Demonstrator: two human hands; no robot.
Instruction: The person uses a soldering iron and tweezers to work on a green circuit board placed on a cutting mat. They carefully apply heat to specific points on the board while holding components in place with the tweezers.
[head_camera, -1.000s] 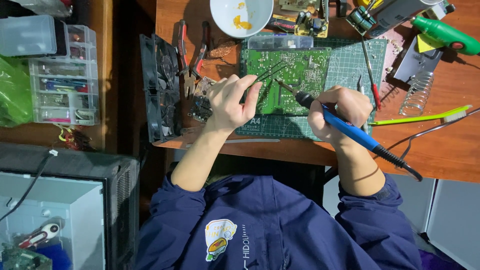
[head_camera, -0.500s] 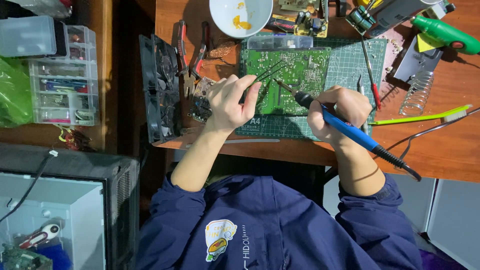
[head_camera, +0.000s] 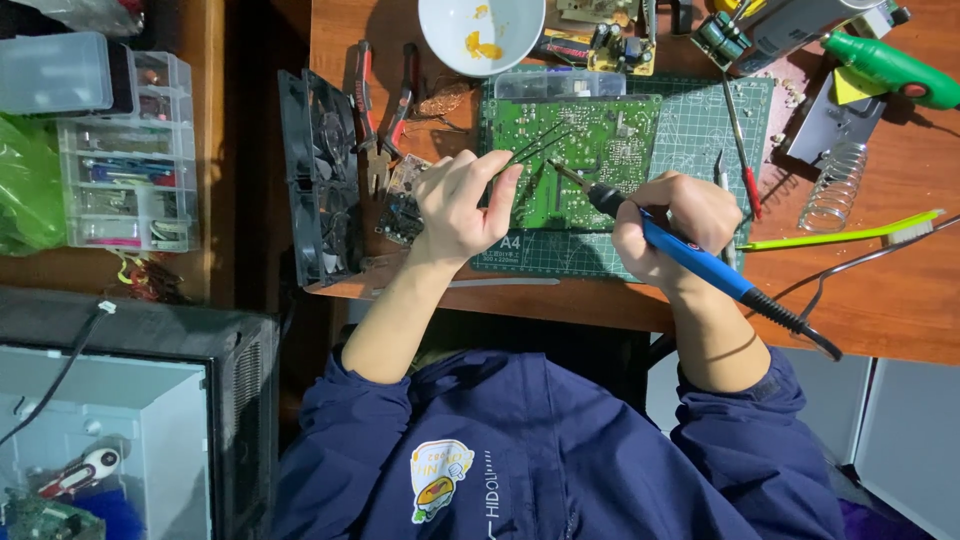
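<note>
A green circuit board (head_camera: 590, 150) lies on a green cutting mat (head_camera: 690, 130) on the wooden table. My left hand (head_camera: 455, 205) pinches black tweezers (head_camera: 535, 148), whose tips rest over the board's left part. My right hand (head_camera: 675, 225) grips a blue soldering iron (head_camera: 690, 255) like a pen. Its metal tip touches the board near the middle, just right of the tweezers. The iron's black cord runs off to the lower right.
A white bowl (head_camera: 480, 35) stands behind the mat. Red-handled pliers (head_camera: 385, 105) and black fans (head_camera: 320, 175) lie left of my left hand. A clear drawer organiser (head_camera: 125, 160) stands far left. A screwdriver (head_camera: 740, 150), coil stand (head_camera: 835, 185) and green tool (head_camera: 885, 65) lie at the right.
</note>
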